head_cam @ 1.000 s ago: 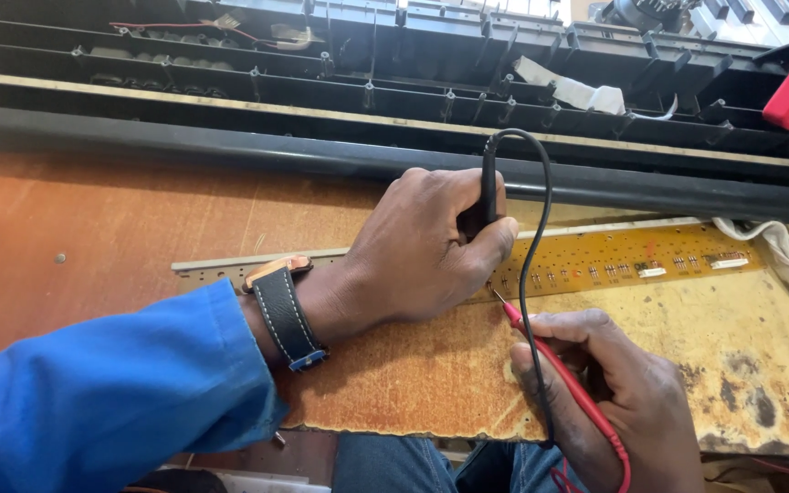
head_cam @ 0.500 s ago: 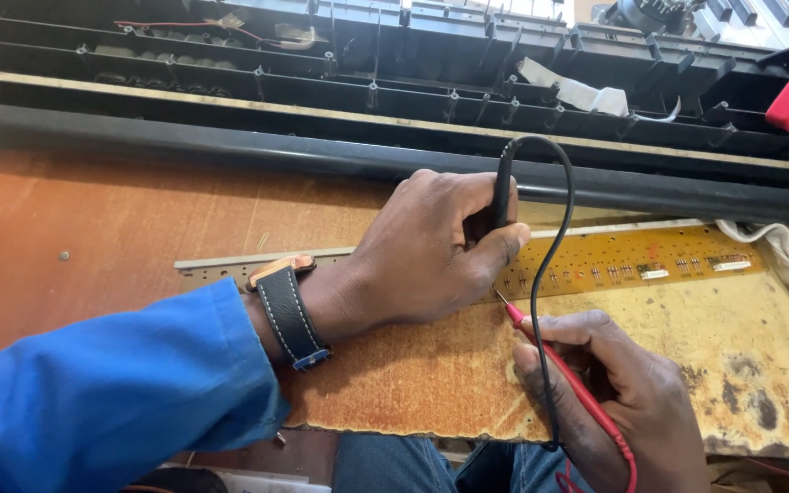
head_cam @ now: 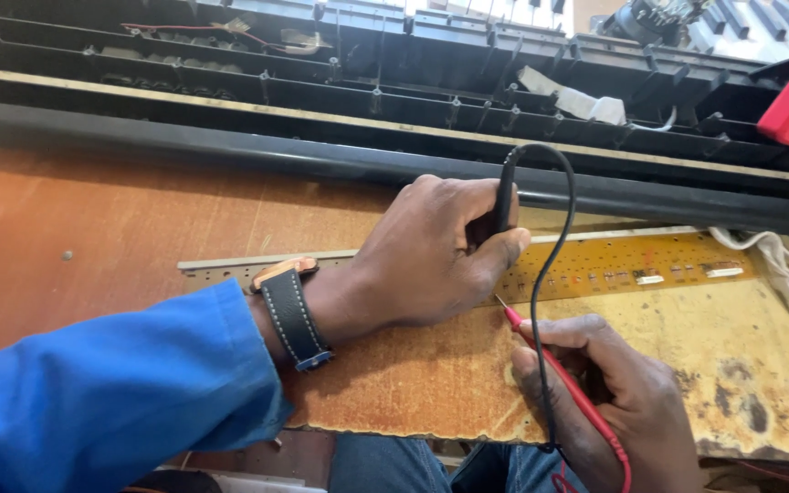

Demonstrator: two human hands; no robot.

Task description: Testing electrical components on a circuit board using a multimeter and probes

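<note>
The long, narrow yellow circuit board (head_cam: 595, 269) lies on the worn wooden bench (head_cam: 120, 228), its long axis running left to right just in front of the opened black keyboard chassis (head_cam: 321, 128). Both hands work near its middle stretch. The left hand (head_cam: 431, 251), reaching in from the blue sleeve (head_cam: 93, 402) with a dark-strapped wristwatch (head_cam: 292, 310), rests right on top of the board and is curled tight around the black test probe (head_cam: 502, 196), held nearly upright; its tip is hidden by the fingers, so it probably touches the board, though I cannot be sure. The right hand (head_cam: 609, 402) sits lower, on the near side of the board, fingers pinched closed on the red test probe (head_cam: 550, 351), whose metal point angles up and leftward to the board's near edge just beside the left hand. The left hand is the nearer to the board; the right one comes at it from below. The black lead (head_cam: 554, 274) loops over between them.
</note>
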